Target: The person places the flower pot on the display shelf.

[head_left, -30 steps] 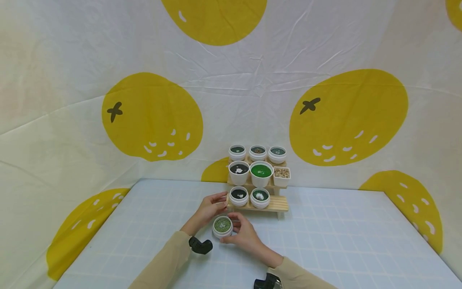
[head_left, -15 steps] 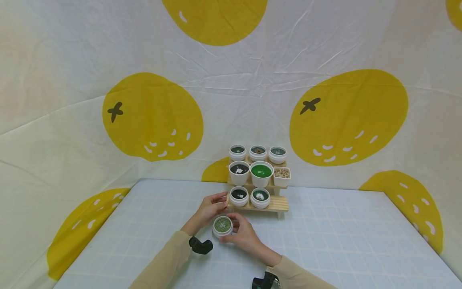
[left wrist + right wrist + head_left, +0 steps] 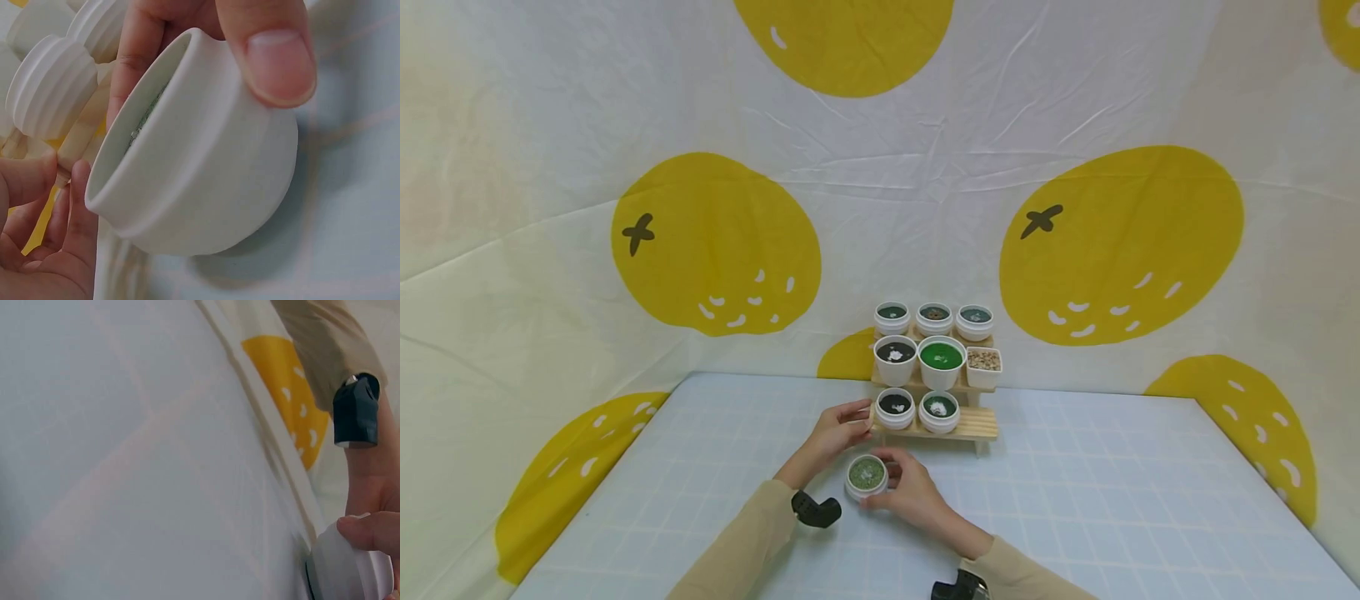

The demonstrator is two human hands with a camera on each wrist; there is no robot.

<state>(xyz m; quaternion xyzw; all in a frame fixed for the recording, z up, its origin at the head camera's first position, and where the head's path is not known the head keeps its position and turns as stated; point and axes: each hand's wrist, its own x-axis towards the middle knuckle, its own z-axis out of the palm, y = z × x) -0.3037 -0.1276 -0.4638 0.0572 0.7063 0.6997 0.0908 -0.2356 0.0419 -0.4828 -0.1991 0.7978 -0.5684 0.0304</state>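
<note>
A three-step wooden stand point(image 3: 979, 423) holds small white pots. At the left end of its lowest step, my left hand point(image 3: 829, 435) pinches the wood between thumb and fingers, as the left wrist view shows. My right hand point(image 3: 916, 497) grips a round white pot point(image 3: 867, 475) with a speckled green filling, in front of the stand. The left wrist view shows this pot close up, with the right thumb point(image 3: 278, 62) against its side. In the right wrist view it sits at the lower right, partly cut off.
The lowest step bears a dark-filled pot point(image 3: 895, 407) and a green-and-white one point(image 3: 939, 410). Above are several more pots, including a bright green one point(image 3: 942, 357) and a square one point(image 3: 984, 365) of pale bits. A patterned cloth point(image 3: 925, 200) hangs behind the pale blue gridded table point(image 3: 1112, 483).
The green-filled pot and my right hand have shifted slightly right and toward me. My left hand stays at the stand's end.
</note>
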